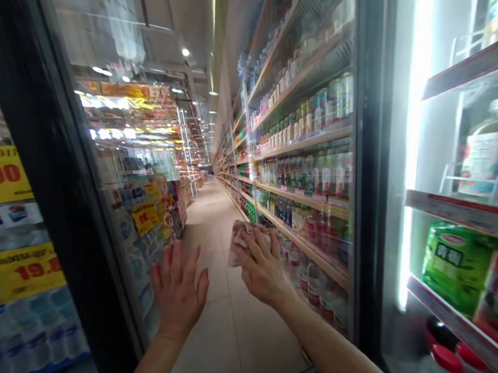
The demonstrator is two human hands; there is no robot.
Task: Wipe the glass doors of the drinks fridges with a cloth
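Observation:
My left hand [179,294] is open, fingers spread and stretched upward, palm flat against a glass door [219,123] that fills the middle of the view. My right hand [261,268] presses a crumpled, patterned cloth [240,236] against the same glass, a little higher and to the right of the left hand. The fingers lie over the cloth and hold it to the pane. Through the glass I see a long shop aisle.
The door's black frame [60,199] runs down the left and another black post [368,176] stands on the right. Lit cooler shelves on the right hold green packs [457,264] and red-capped bottles [446,358]. Yellow price tags [23,272] and bottled goods are on the left.

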